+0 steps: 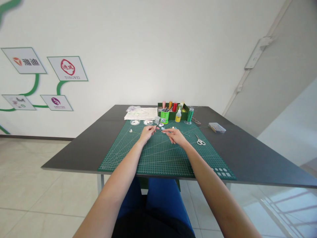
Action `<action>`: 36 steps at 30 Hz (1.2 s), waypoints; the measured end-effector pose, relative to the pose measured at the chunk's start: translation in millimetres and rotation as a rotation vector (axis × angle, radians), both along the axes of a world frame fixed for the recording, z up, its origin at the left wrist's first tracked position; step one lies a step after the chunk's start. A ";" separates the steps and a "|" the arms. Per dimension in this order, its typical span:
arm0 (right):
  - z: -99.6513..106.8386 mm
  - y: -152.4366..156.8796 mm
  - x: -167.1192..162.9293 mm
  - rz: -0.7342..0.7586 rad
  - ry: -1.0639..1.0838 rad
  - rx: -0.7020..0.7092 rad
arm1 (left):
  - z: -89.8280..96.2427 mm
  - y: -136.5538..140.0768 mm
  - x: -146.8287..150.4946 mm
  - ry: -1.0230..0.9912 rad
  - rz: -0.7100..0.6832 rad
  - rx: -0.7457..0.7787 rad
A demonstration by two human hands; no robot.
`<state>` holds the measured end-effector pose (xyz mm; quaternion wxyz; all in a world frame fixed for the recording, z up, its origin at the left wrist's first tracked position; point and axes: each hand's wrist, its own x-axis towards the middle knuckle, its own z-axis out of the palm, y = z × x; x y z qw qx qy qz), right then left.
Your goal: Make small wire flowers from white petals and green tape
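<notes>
Over the far part of the green cutting mat (158, 158), my left hand (148, 133) is closed around a thin dark tool (158, 124), perhaps tweezers; its exact kind is too small to tell. Close by on the right, my right hand (175, 136) has its index finger stretched toward the left hand and its other fingers curled. At that fingertip is a small pale blue piece (162, 129), which the fingers seem to pinch. A small white piece (130, 131) lies left of my left hand. White-handled scissors (200, 142) rest on the mat to the right.
Behind my hands stand a bright green tin (164, 117), a yellow-labelled glue bottle (178, 115) and a green thread spool (190, 115). A dark green box (184, 115) holds more spools. Two shallow dishes, one a round dish (135, 122), sit left. A clear case (217, 127) lies right.
</notes>
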<state>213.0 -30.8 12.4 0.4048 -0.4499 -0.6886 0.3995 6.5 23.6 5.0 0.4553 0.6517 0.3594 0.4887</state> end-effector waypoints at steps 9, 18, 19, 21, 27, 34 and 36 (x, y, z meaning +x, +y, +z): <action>-1.1 0.8 -0.3 0.000 0.001 0.003 | -0.1 1.1 0.3 -0.004 0.011 -0.024; -2.1 2.1 0.6 0.003 0.012 0.006 | 0.7 0.9 0.5 0.000 0.018 -0.023; -1.9 1.8 0.5 0.003 0.013 0.005 | 0.5 1.1 0.5 0.008 0.021 -0.019; -1.2 1.2 0.2 0.002 0.015 0.002 | 0.1 1.5 0.6 0.026 0.031 -0.013; -0.3 0.4 -0.2 -0.007 0.019 0.000 | 0.1 0.8 0.1 0.066 0.061 0.010; -0.7 1.1 0.4 -0.003 0.015 0.004 | 1.0 -0.5 0.1 0.079 0.059 0.025; -0.6 1.0 0.3 -0.008 0.012 0.003 | 0.5 0.0 0.4 0.079 0.060 0.029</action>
